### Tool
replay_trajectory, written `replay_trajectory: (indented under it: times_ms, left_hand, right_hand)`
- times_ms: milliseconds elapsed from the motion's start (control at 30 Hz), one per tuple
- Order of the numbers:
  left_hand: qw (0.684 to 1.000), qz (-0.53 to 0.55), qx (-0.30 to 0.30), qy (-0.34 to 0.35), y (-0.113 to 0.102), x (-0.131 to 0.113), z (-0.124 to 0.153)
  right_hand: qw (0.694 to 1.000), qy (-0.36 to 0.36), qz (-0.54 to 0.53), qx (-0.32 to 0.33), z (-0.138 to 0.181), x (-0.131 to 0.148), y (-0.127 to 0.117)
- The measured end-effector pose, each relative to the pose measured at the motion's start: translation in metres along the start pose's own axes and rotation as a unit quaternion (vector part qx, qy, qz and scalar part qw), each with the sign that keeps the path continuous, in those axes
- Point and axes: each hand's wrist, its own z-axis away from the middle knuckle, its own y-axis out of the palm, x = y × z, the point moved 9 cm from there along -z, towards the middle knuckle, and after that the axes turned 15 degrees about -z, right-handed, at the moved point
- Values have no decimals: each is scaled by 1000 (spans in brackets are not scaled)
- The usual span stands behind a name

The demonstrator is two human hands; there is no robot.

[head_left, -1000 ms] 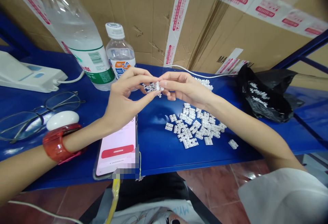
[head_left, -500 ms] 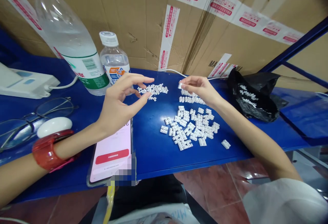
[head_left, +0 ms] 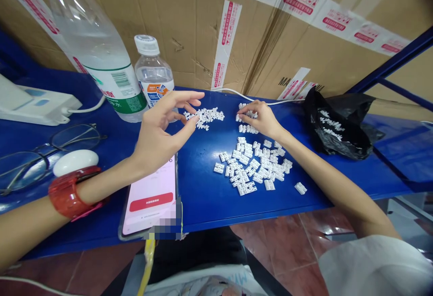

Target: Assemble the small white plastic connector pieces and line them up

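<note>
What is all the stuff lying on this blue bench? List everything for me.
small plastic clips: many, white, loose heap at centre of bench
small clip pile: one, white, by left fingertips
row of clips: one, white, under right hand
water bottles: two, clear, one large and one small, back left
phone: one, pink screen, near front edge
eyeglasses: one, thin frame, left
white oval case: one, beside eyeglasses
power strip: one, white, far left
black bag: one, right
cardboard boxes: brown, behind
blue bench: one
left hand: red bracelet, open
right hand: on clips at the back
</note>
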Motion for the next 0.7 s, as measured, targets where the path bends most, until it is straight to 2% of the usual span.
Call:
replay_trajectory:
  times_ms: [100,133,267,333,700]
  left_hand:
    - [1000,10,-1,0,0,0,0]
    - [1000,13,3,-4,0,1,0]
    - [1000,11,15,-7,2,0,1]
    - [1000,9,15,-5,2,-1,1]
    - [999,8,28,-21,4,5,-1]
  right_hand:
    - [1000,-6,5,10,5,14,-8]
    - [999,-15,-1,36,8,22,-8]
    - [974,-49,-39,216,32,54,8]
    - [965,-42,-41,254,41,58,13]
    - [963,-16,-13,269,48,57,24]
